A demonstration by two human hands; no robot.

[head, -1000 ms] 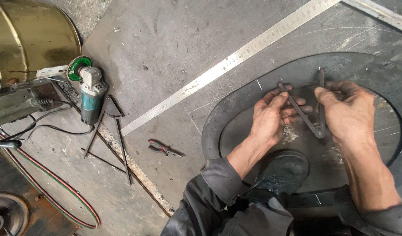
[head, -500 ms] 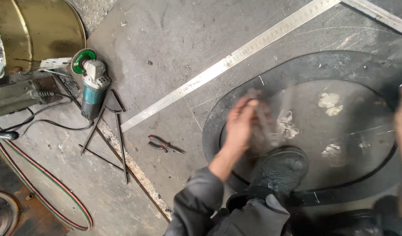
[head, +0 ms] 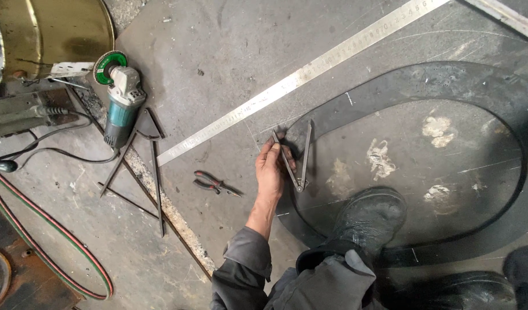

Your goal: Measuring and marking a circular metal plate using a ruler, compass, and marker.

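Now alone in view: left hand, right hand gone from the frame since a moment ago. Grip closed on one leg of the metal dividers, opened in a narrow V, hinge nearest the black boot, tips touching the dark oval ring.

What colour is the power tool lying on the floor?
The angle grinder has a teal and grey body with a green disc guard, seen in the head view.

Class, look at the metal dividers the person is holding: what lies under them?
Under the dividers lies the dark oval ring on the grey steel sheet. The left hand grips one leg, so the metal beneath the fingers is hidden.
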